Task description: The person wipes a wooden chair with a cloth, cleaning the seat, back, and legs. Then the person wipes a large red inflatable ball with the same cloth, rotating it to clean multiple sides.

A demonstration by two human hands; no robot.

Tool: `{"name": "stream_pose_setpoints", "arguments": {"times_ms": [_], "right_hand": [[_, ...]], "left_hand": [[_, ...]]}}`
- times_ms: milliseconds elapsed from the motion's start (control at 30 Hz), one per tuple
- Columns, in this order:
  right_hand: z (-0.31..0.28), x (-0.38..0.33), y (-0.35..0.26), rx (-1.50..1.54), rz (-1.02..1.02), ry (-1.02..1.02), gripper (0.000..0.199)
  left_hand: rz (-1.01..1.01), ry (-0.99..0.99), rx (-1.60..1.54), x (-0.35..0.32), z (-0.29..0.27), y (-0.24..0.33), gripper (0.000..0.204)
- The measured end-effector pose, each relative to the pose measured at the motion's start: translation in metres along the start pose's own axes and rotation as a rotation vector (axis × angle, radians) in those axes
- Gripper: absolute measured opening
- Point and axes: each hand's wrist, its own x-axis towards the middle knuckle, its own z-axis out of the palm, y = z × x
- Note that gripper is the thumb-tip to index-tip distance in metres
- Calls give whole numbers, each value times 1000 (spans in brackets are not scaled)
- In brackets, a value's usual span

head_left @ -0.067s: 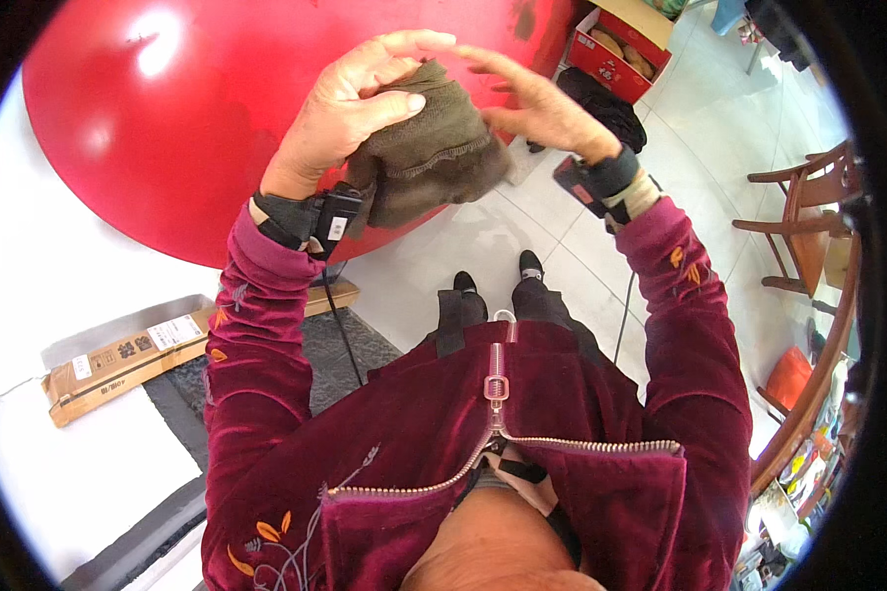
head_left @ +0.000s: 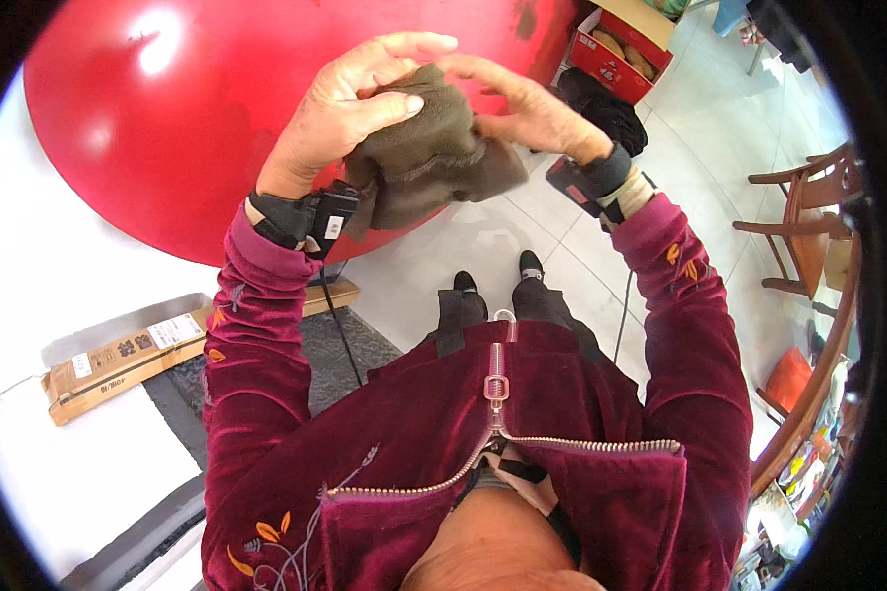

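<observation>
Change: barely anything since the earlier frame, both hands sit in the same spot and the cloth bundle looks the same shape.
Head view, left hand: left hand [head_left: 350,103] is curled over the top and near side of the olive-brown cloth [head_left: 429,163], thumb pressed on its upper edge, so it's gripping the fabric.
Head view, right hand: right hand [head_left: 522,103] is on the far side of the same cloth, fingers stretched flat along it. Looks more like pressing than a full clench, but it does have hold of it.
Cloth: bunched up between the two hands, held in the air at chest height, lower part hanging just below the left palm.
Wrists: black strap units on both, the left one [head_left: 315,219] with a thin cable running down.
Behind the hands: big red round table [head_left: 168,128]. Past the right hand, a red box [head_left: 616,49] and a dark bundle [head_left: 606,106] on the tiled floor.
Below the left hand: long cardboard box [head_left: 128,360].
Step, my guess: mid-fold or bunching. Next bit probably needs a regrip on a loose edge.
</observation>
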Motion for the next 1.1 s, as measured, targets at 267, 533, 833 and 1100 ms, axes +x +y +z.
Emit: {"name": "stream_pose_setpoints", "arguments": {"times_ms": [267,533,833,1100], "right_hand": [[-20,-6,-11,127,296,-118,23],[-73,20,-74,-576,273,-3,29],[-30,-29,-98,-453,157,227,26],[41,-96,-71,202,401,-241,42]], "left_hand": [[-92,23,96,-22,-22,-20,46],[-164,107,969,-20,-20,-68,29],[-361,502,889,12,-30,-95,18],[-11,546,-397,21,-7,-91,26]]}}
